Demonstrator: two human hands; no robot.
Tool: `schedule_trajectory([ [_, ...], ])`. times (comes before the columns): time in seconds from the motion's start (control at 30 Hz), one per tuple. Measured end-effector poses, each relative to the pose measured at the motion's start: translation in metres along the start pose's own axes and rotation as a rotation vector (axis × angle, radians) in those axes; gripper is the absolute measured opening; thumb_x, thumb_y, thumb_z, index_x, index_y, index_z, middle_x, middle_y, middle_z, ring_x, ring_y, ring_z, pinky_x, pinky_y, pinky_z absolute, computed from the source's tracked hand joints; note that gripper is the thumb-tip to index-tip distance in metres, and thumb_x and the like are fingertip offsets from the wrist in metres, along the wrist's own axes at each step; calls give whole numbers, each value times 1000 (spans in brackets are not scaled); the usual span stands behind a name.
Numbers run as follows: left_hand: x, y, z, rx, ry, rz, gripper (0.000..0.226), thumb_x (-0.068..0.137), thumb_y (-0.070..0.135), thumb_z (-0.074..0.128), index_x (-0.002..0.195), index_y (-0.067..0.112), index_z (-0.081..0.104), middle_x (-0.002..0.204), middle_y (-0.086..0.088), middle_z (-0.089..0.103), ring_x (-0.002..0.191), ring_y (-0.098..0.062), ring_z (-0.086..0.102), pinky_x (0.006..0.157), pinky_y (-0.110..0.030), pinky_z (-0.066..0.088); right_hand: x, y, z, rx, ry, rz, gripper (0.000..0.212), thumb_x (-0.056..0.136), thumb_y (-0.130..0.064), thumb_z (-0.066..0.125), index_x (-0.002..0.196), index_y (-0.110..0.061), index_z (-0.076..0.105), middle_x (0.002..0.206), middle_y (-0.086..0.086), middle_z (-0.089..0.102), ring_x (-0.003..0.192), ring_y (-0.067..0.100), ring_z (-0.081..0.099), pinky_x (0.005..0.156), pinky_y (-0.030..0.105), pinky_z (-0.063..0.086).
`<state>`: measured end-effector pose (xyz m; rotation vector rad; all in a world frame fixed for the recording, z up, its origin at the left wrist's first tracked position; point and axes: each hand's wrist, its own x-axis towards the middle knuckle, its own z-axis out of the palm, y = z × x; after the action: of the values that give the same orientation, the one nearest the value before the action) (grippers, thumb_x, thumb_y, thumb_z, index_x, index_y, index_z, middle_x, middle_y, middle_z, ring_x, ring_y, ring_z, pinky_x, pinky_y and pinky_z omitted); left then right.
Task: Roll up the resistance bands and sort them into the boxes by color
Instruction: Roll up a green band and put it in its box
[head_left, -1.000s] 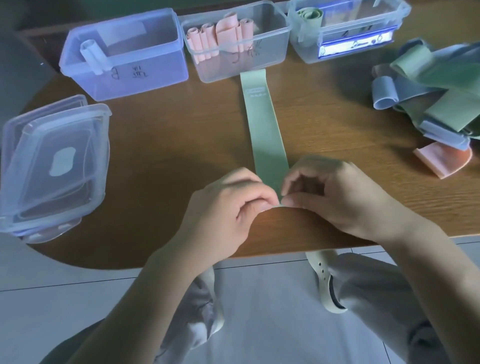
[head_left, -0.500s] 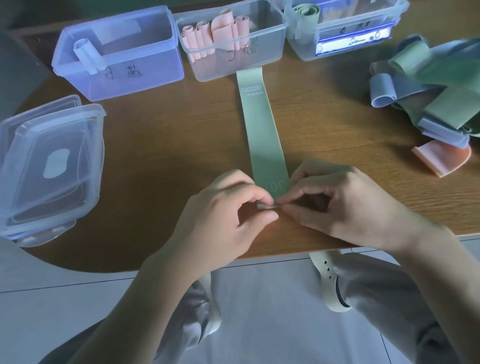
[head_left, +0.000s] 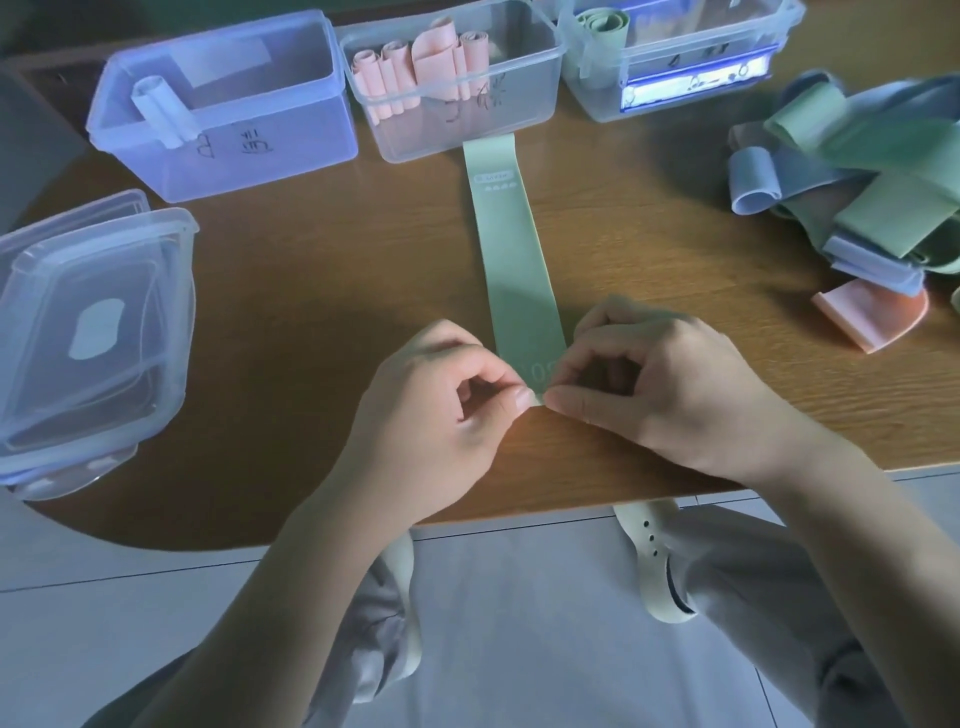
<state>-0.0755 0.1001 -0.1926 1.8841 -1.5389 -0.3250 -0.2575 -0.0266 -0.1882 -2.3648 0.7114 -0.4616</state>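
Pink rolls (head_left: 415, 70) in middle box (head_left: 524, 117)

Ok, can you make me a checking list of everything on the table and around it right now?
Surface: wooden table, rounded near corner.
Job's things: green band lies flat, far end at the middle box, which holds pink rolls. Left box holds one pale blue roll; right box holds a green roll. Pile of unrolled bands at right.
Clutter: stacked lids at left edge.
Hands: left hand and right hand pinch the band's near end.
Cables: nothing seen.
Surroundings: tiled floor, person's knees and pale shoes below table.
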Motion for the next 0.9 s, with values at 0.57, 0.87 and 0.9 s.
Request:
schedule_trajectory([
  [0.57, 3, -15, 2, 8, -21, 226, 11, 96, 25, 66, 96, 18, 75, 96, 9, 66, 82, -9, 63, 68, -29, 53, 9, 1, 1, 26, 40, 77, 13, 80, -46, 73, 81, -36, 65, 92, -19, 57, 74, 5, 54, 67, 34, 46],
  [0.87, 4, -9, 3, 8, 44, 197, 5, 91, 20, 75, 88, 16, 76, 86, 6, 65, 72, -11, 61, 60, -27, 48, 1, -2, 2, -33, -37, -115, 13, 99, -37, 58, 102, -41, 70, 108, -21, 60, 84, 5, 63, 72, 34, 52],
  [0.9, 4, -9, 4, 13, 44, 189, 5, 91, 20, 74, 87, 16, 76, 85, 6, 65, 73, -11, 60, 60, -27, 48, 1, -2, 1, -54, -40, -117, 12, 98, -36, 59, 101, -42, 69, 109, -21, 59, 81, 5, 62, 69, 32, 51],
])
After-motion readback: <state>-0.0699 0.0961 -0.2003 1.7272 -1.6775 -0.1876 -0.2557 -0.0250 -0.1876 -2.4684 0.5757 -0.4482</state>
